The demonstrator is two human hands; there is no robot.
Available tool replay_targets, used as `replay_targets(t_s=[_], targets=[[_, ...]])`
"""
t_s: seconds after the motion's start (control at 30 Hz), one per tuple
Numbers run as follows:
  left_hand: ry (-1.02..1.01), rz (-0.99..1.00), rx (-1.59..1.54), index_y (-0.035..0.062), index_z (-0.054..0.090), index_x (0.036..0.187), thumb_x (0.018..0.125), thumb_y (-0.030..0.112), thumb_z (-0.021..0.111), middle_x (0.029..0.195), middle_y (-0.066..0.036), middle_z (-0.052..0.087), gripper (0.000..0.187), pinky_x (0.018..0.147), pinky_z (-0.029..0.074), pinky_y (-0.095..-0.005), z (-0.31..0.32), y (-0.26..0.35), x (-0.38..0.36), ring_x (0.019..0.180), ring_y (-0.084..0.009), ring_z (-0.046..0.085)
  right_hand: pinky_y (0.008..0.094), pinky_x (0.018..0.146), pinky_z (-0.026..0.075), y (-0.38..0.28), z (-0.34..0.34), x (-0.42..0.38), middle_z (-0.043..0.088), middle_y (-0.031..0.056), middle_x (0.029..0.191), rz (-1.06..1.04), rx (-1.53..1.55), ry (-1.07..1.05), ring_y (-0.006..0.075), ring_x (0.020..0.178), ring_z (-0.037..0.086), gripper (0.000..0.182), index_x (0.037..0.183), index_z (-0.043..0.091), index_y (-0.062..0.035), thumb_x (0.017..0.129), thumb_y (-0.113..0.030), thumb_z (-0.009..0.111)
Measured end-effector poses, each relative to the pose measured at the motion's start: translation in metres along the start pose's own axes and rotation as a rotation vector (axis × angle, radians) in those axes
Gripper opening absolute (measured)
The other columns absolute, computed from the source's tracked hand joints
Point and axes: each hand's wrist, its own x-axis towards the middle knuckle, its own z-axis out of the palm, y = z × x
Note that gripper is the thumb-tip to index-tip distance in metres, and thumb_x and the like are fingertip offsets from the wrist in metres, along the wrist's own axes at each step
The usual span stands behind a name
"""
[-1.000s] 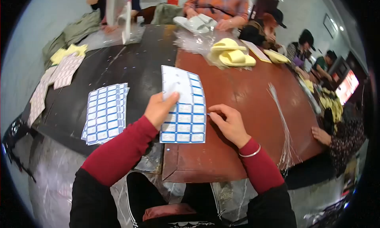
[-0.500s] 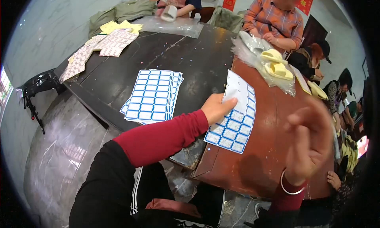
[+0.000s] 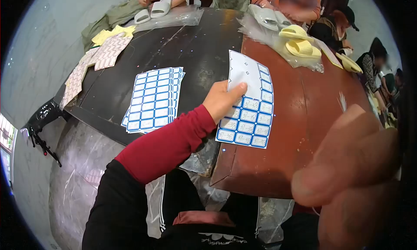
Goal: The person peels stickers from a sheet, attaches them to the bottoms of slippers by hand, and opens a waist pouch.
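My left hand [image 3: 222, 101] grips a sheet of blue-bordered sticker labels [image 3: 249, 128], thumb on top. Handwritten numbers, seemingly 37-38, fill its labels; the upper left of the sheet is bare white backing. To the left lies a stack of similar label sheets [image 3: 150, 100], with no writing I can make out. My right hand [image 3: 352, 163] is raised close to the camera at the lower right, large and blurred. Its fingers are curled in, and whatever they may hold is hidden.
Red-patterned label sheets [image 3: 112, 52] and yellow paper [image 3: 102, 37] lie at the far left. Yellow slippers [image 3: 302, 48] and white slippers [image 3: 263, 16] rest on plastic bags at the back right. White slippers [image 3: 160, 7] lie before a person opposite. Other people sit along the right.
My right hand has come up closer to the camera. My left hand still holds the label sheet. The person opposite has lowered the white slippers onto the plastic. The view has shifted.
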Motion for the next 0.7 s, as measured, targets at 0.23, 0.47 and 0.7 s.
replay_targets(t_s=[0.23,0.47,0.7], targets=[[0.005,-0.011,0.025,-0.0064,0.058,0.109,0.093,0.026,0.055,0.097,-0.009,0.065,0.036,0.075,0.05,-0.0283,-0.003,-0.004,-0.002,0.084,-0.0132,0.061,0.0321,0.064,0.046,0.001,-0.005,0.003,0.061,0.0143,0.083,-0.09,0.08,0.051,0.0208,0.069,0.058,0.045,0.112,0.051,0.0122,0.082,-0.018,0.065],[0.056,0.038,0.152,-0.0061,0.058,0.109,0.093,0.027,0.055,0.097,-0.009,0.065,0.037,0.077,0.049,-0.0279,0.005,0.003,-0.002,0.085,-0.0132,0.061,0.0371,0.069,0.051,0.004,-0.009,0.008,0.062,0.02,0.088,-0.145,0.177,0.092,0.0279,0.074,0.062,0.039,0.106,0.056,0.0127,0.083,-0.017,0.065],[-0.025,-0.019,0.048,-0.0051,0.058,0.111,0.093,0.026,0.055,0.096,-0.008,0.065,0.036,0.077,0.049,-0.0275,-0.002,-0.005,-0.003,0.087,-0.0121,0.061,0.0421,0.074,0.055,-0.001,-0.007,0.012,0.064,0.0258,0.094,-0.308,0.371,-0.005,0.035,0.079,0.065,0.033,0.101,0.06,0.0132,0.084,-0.015,0.064]])
